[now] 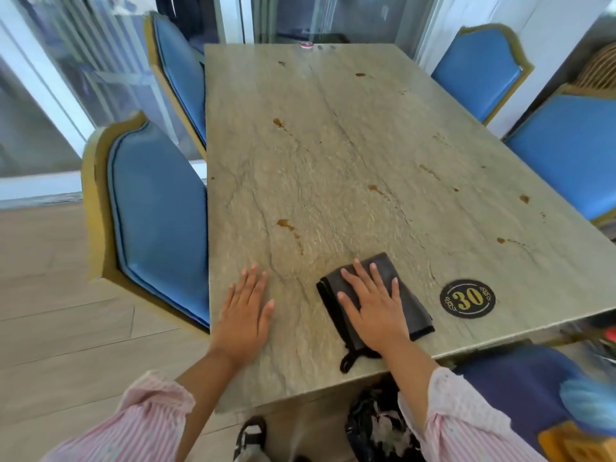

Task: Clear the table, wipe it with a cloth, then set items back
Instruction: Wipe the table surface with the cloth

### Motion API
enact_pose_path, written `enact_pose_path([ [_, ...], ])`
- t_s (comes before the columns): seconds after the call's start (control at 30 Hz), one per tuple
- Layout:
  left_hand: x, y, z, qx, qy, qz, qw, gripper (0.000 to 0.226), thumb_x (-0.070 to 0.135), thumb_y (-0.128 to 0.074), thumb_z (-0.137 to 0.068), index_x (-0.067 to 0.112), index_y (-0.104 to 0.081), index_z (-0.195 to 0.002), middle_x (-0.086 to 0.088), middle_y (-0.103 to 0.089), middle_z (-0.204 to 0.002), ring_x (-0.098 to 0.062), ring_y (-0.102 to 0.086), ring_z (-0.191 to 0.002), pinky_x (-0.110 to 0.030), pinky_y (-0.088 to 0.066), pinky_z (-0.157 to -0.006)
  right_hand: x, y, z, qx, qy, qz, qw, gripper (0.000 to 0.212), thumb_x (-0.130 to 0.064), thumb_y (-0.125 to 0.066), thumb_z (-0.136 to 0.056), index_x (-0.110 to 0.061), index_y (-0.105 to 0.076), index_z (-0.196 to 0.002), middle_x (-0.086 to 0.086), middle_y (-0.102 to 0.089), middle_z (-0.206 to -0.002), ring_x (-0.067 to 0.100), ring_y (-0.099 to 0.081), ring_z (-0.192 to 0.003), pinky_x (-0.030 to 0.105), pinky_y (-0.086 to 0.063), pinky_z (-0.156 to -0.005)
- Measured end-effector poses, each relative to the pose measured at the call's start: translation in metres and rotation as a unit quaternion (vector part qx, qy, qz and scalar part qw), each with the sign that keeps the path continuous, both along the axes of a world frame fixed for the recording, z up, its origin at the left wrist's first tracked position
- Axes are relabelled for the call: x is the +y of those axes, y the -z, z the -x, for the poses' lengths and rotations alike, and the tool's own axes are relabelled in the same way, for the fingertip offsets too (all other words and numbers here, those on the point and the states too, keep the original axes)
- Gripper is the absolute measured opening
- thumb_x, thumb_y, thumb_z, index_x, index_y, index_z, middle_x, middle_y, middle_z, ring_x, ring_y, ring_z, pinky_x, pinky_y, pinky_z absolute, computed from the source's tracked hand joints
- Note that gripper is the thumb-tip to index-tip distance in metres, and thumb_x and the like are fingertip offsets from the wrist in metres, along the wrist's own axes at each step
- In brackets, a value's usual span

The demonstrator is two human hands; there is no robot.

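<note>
Your pink striped sleeves [143,425] frame the bottom of the view. Beyond them, both hands lie flat on the grey-green stone-patterned table [333,145], well apart from each other. Your left hand [245,311] rests bare on the near left part of the table, fingers straight and holding nothing. Your right hand [373,308] presses down, fingers spread, on the folded dark grey cloth [416,311].

The cloth sits close to the table's near edge, just left of the round black badge with a gold "30" [467,298]. Its long axis seems to run from the near edge away from you, leaning slightly left, much as your right hand points. A thin dark loop [348,361] trails from its near end.

Clearing looks almost done: only a small red-and-white object [306,45] shows at the far edge, too small to identify. Wiping has most of its work ahead, judging by the brown stains [285,224] scattered over the middle and far right. Setting items back is not yet begun.
</note>
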State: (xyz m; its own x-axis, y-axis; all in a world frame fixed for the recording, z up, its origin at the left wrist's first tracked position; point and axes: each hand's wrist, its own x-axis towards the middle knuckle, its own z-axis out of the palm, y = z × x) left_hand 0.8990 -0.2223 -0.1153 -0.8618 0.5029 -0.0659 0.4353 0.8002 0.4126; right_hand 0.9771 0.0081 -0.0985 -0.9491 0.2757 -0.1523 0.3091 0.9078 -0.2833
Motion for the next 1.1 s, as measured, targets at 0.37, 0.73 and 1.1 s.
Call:
enact_pose_path([
  [0.37, 0.000, -0.002, 0.001, -0.005, -0.001, 0.009, 1.000, 0.098, 0.073, 0.024, -0.069, 0.023, -0.003, -0.149, 0.008, 0.005, -0.158, -0.002, 0.017, -0.140, -0.027, 0.012, -0.115, -0.030, 0.004, -0.003, -0.005, -0.055, -0.021, 0.998, 0.057, -0.061, -0.009, -0.091, -0.047, 0.002, -0.145, -0.018, 0.016, -0.153, 0.023, 0.018, -0.144, 0.054, 0.012, -0.114],
  [0.73, 0.004, 0.001, 0.003, 0.033, -0.005, 0.001, 0.999, 0.095, 0.071, 0.023, -0.072, 0.023, -0.007, -0.148, 0.014, 0.001, -0.155, -0.001, 0.012, -0.142, -0.018, 0.021, -0.112, 0.012, 0.002, 0.075, -0.060, 0.073, -0.034, 0.995, 0.057, -0.061, -0.006, -0.093, -0.044, 0.009, -0.145, -0.008, 0.017, -0.157, 0.039, 0.020, -0.141, 0.065, 0.009, -0.110],
  [1.1, -0.015, 0.002, -0.026, 0.036, -0.119, 0.004, 0.992, 0.095, 0.069, 0.021, -0.074, 0.018, -0.006, -0.149, 0.005, 0.000, -0.158, -0.006, 0.017, -0.140, -0.029, 0.013, -0.115, -0.004, 0.004, 0.021, -0.023, -0.072, -0.065, 0.995, 0.058, -0.066, -0.008, -0.089, -0.051, 0.004, -0.143, -0.018, 0.014, -0.155, 0.030, 0.017, -0.144, 0.059, 0.007, -0.112],
])
